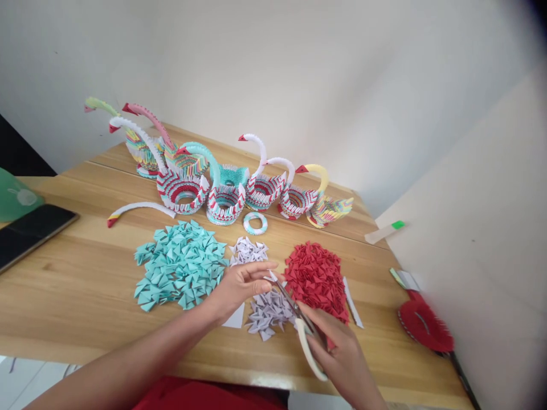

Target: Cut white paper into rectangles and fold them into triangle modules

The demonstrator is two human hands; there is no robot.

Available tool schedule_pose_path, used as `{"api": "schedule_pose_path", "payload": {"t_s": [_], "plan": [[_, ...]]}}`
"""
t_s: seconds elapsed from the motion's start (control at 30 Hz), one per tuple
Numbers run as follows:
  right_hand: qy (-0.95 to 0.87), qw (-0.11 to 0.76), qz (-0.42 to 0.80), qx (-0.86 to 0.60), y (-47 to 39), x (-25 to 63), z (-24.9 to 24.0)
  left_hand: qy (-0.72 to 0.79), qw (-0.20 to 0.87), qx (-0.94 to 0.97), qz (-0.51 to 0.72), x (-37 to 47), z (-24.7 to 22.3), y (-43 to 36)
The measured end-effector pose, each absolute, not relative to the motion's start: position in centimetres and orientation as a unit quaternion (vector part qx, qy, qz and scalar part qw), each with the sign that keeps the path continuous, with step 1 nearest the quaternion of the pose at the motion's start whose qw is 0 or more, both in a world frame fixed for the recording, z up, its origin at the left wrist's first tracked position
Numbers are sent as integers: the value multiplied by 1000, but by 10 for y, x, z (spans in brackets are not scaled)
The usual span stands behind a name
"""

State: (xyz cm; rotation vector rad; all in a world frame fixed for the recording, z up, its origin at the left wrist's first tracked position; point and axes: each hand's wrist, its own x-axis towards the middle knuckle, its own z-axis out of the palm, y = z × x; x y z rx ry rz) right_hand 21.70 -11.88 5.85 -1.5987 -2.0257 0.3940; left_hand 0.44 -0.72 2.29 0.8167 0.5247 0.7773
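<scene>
My left hand pinches a small white folded paper piece between its fingertips, above the table. In my right hand is a pair of scissors with white handles, its blades pointing up and left to the paper piece. Whether the blades touch the paper I cannot tell. Below the hands lies a pile of pale lilac folded paper triangles, and behind them a second pale pile. Turquoise triangles are heaped on the left, red triangles on the right.
Several folded-paper swans stand along the back of the wooden table. A paper ring and a loose white swan neck lie before them. A phone is at far left, a red hairbrush at right.
</scene>
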Motion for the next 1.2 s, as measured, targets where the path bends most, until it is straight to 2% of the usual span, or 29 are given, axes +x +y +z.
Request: {"api": "schedule_pose_path", "payload": {"t_s": [0.2,0.43,0.57,0.67,0.8,1.0,1.2], "plan": [[-723,276,168,-610,-122,217,48,228,826,382,345,7,14,-11],[-662,289,291,-627,-123,213,43,229,796,417,374,6,19,-10],[-644,300,316,-628,-124,215,35,235,795,411,381,5,20,-10],[-656,292,287,-635,-124,214,33,246,789,417,379,7,19,-10],[-712,278,186,-618,-122,206,31,271,782,405,389,9,15,-10],[-753,255,107,-597,-126,210,36,283,806,318,411,4,15,-2],[-562,261,20,-784,-134,305,46,358,737,421,389,-1,22,3]]}}
